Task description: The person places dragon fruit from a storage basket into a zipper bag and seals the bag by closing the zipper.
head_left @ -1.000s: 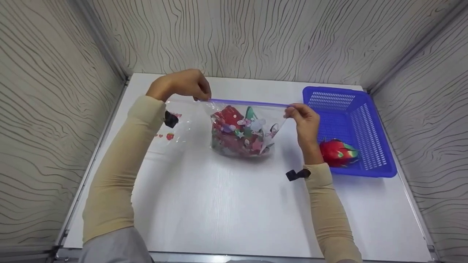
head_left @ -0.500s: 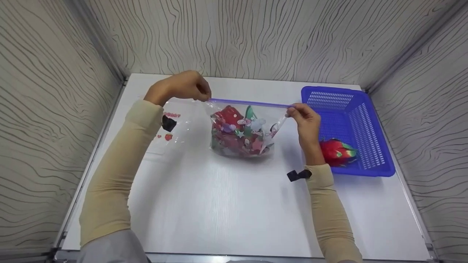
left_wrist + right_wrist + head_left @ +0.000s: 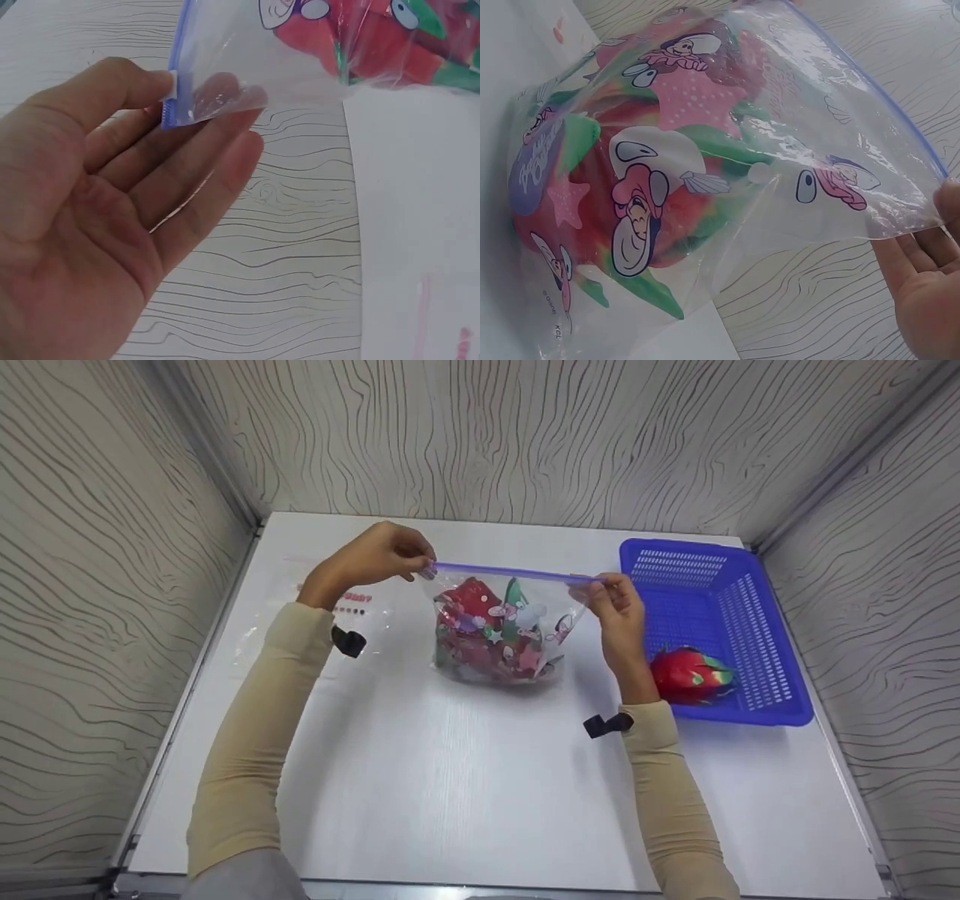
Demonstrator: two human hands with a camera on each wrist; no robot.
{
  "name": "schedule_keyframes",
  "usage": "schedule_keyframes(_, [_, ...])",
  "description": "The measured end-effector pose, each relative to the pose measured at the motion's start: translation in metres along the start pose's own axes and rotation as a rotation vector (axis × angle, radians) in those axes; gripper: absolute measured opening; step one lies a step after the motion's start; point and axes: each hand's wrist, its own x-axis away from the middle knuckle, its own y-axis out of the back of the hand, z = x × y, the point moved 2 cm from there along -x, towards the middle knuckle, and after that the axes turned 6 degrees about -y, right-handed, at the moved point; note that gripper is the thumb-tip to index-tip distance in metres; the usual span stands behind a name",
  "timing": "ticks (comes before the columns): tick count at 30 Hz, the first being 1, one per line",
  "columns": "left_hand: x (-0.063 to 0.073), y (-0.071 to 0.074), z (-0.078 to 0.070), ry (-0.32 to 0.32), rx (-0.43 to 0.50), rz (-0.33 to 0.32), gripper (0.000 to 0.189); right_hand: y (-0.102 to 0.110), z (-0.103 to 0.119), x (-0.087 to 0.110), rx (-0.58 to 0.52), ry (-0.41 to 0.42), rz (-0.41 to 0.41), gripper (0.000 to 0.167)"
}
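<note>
A clear zip bag point(image 3: 495, 634) with a purple zip strip stands stretched out at the middle of the table. Pink starfish and shell characters are printed on it, and red-and-green dragon fruit point(image 3: 675, 187) shows through the plastic. My left hand point(image 3: 375, 556) pinches the top left corner; in the left wrist view its thumb presses the small white slider point(image 3: 172, 84) at the zip's end, fingers behind the plastic. At the opposite top corner, my right hand point(image 3: 621, 615) pinches the strip between thumb and fingers.
To the right stands a blue plastic basket point(image 3: 791, 690) holding one dragon fruit point(image 3: 690, 675). Under and beside my left wrist a flat clear bag point(image 3: 356, 611) with red print lies on the white table point(image 3: 465, 795). Wood-grain panels point(image 3: 480, 442) enclose the back and sides.
My left wrist has dropped and turned, bringing the thumb to the front at the zip's corner. My right hand has shifted slightly left along the strip. The bag stays about where it was.
</note>
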Motion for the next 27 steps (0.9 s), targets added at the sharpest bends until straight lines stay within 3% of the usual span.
schedule_keyframes(4, [0.005, -0.008, 0.011, -0.055, 0.077, -0.067, 0.021, -0.003, -0.001, 0.001, -0.014, -0.01, 0.03, 0.011])
schedule_keyframes(8, [0.01, -0.018, 0.022, -0.103, 0.186, -0.142, 0.023, -0.005, -0.002, 0.001, 0.063, -0.015, 0.023, 0.022])
schedule_keyframes(12, [0.017, -0.032, 0.033, -0.146, 0.312, -0.241, 0.023, -0.007, -0.002, 0.0, 0.135, -0.01, 0.003, 0.02])
schedule_keyframes(18, [0.029, -0.058, 0.047, -0.139, 0.461, -0.381, 0.029, -0.009, -0.003, 0.001, 0.165, -0.002, -0.003, 0.013])
schedule_keyframes(21, [0.033, -0.072, 0.052, -0.094, 0.474, -0.399, 0.035, -0.011, -0.002, 0.002, 0.161, 0.005, 0.01, 0.012])
schedule_keyframes(24, [0.034, -0.085, 0.058, -0.045, 0.475, -0.366, 0.037, -0.01, -0.002, 0.002, 0.144, 0.011, 0.019, 0.012])
schedule_keyframes(27, [0.035, -0.095, 0.062, -0.034, 0.483, -0.331, 0.038, -0.01, -0.003, 0.002, 0.121, 0.018, 0.021, 0.012])
